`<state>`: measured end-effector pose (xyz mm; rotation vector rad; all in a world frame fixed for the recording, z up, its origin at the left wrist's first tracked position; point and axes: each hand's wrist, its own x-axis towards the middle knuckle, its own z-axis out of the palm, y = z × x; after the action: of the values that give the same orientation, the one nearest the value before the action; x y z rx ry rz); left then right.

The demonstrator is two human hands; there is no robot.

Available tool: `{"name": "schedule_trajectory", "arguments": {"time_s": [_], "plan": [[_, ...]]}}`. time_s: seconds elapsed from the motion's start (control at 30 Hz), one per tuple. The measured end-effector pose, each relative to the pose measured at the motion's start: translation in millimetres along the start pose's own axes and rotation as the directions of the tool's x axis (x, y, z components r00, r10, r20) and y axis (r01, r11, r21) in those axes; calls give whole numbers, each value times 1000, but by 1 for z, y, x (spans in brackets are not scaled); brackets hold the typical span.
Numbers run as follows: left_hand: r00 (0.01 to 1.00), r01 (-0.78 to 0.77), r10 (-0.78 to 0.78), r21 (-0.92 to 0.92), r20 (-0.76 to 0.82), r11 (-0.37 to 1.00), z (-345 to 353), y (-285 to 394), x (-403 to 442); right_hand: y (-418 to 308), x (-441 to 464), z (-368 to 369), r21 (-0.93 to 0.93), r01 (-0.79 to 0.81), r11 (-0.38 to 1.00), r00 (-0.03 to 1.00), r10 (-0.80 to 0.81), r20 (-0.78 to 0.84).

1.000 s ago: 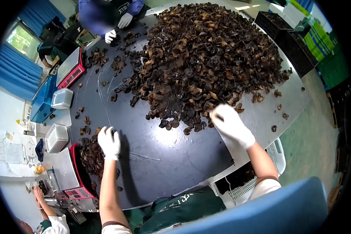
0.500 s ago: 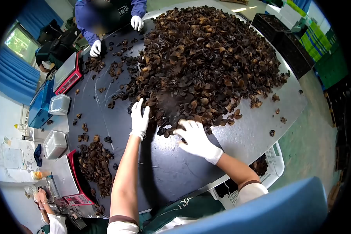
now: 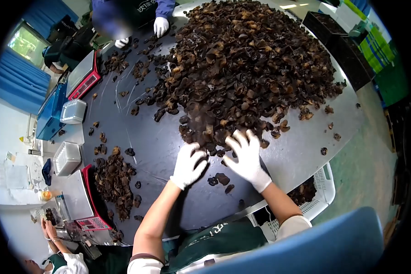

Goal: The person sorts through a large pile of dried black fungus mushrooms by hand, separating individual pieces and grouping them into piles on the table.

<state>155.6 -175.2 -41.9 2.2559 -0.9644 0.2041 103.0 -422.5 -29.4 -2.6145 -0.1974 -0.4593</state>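
A large heap of dark brown, ear-shaped fungus pieces (image 3: pixel 251 64) covers the far part of the metal table (image 3: pixel 155 150). At the heap's near edge is my left hand (image 3: pixel 188 166), white-gloved, fingers spread and slightly curled beside the pieces. My right hand (image 3: pixel 247 160), gloved too, has its fingers spread at the same edge, a short way to the right. Between and below the hands lie several loose pieces (image 3: pixel 222 178). Whether a piece is under the fingertips is hidden. A smaller pile (image 3: pixel 114 182) sits at the left.
Red-edged scales (image 3: pixel 83 75) and clear plastic trays (image 3: pixel 67 158) line the left side. A co-worker's gloved hand (image 3: pixel 160 26) is at the far edge. Another person's hands (image 3: pixel 49 229) are lower left. A white basket (image 3: pixel 322 192) stands at the right; black crates (image 3: pixel 349 59) stand behind.
My left hand came from the small pile to the heap, then nearer my body. My right hand moved left, then slightly right. Loose pieces now lie between them. The co-worker's hands shifted.
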Motion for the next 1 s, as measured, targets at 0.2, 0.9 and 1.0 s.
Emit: {"name": "schedule_trajectory", "arguments": {"time_s": [0.2,0.9,1.0], "plan": [[997,52,-55,57,49,997,-25,43,-74,-40,-60,-23,208,244,947,952,-275,135],[926,360,-364,-52,-101,931,-55,18,-134,-86,-82,-32,390,182,903,941,-275,198],[883,449,-447,-16,-145,893,-52,-5,-81,-55,-78,-36,362,51,931,992,-89,90]]}}
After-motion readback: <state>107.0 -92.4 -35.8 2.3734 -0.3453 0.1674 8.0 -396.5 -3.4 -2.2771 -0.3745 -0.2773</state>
